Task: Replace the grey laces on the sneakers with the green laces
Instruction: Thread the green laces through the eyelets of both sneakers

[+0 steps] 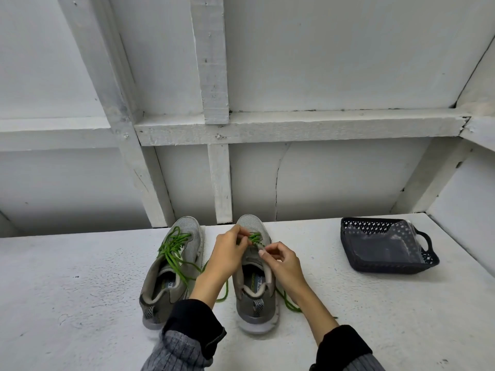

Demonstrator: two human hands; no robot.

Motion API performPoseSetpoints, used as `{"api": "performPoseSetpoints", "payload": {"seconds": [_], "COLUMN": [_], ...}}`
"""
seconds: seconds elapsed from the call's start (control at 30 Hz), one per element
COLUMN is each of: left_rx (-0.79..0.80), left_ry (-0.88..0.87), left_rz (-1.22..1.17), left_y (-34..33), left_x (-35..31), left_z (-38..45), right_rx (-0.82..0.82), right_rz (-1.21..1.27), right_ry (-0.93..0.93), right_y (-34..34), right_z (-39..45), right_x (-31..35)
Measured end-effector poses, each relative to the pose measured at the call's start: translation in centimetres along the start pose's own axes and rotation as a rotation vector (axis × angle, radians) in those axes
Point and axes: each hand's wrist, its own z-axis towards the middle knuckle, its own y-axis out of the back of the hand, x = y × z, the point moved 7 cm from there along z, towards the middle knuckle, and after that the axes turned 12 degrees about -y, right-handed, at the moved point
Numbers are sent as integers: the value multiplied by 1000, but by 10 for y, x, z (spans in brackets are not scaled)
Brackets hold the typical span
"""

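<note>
Two grey sneakers stand side by side on the white table, toes pointing away from me. The left sneaker [171,269] carries a loosely threaded green lace [172,249] with long loops over its tongue. Over the right sneaker [254,287], my left hand [227,253] pinches the green lace [254,237] at the lower eyelets. My right hand [278,259] pinches a lace end just beside it. Loose green lace trails along both sides of the right sneaker onto the table. No grey laces are visible.
A dark perforated plastic basket [428,259] with a clear plastic bag inside sits at the right of the table. A white panelled wall with wooden battens rises right behind the table [80,290].
</note>
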Motion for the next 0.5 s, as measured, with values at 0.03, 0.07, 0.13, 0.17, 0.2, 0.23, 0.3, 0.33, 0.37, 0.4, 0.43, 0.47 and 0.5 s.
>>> {"api": "performPoseSetpoints", "payload": {"seconds": [0.03, 0.07, 0.13, 0.17, 0.2, 0.23, 0.3, 0.33, 0.37, 0.4, 0.43, 0.47, 0.5], "left_rx": [11, 24, 30, 25, 20, 15, -4, -24, -45, -64, -74, -77, -76], "left_ry": [2, 1, 4, 7, 7, -1, -36, -48, -49, -42, -37, -31, -22], "left_rz": [10, 20, 48, 68, 95, 123, 154, 153, 147, 143, 144, 149, 156], "left_y": [-1, -2, -7, -10, -14, -18, -26, -28, -29, -28, -28, -28, -28], "left_x": [1, 1, 0, -1, -3, -5, -8, -8, -7, -6, -5, -3, -2], "left_z": [0, -1, -2, -3, -4, -6, -11, -13, -14, -15, -15, -15, -15], "right_rx": [-38, -85, -161, -180, -186, -183, -153, -136, -119, -106, -102, -102, -105], "right_rz": [-13, -17, 18, 55, 94, 130, 189, 212, 230, 240, 245, 242, 235], "right_ry": [16, 27, 14, -10, -37, -56, -75, -81, -83, -84, -83, -80, -77], "right_y": [1, 3, 6, 7, 8, 9, 10, 10, 10, 9, 10, 10, 10], "right_z": [-1, -2, -2, -1, -1, -1, -1, -2, -3, -3, -3, -2, -2], "right_x": [0, 0, -3, -7, -10, -13, -16, -16, -15, -14, -15, -16, -16]}}
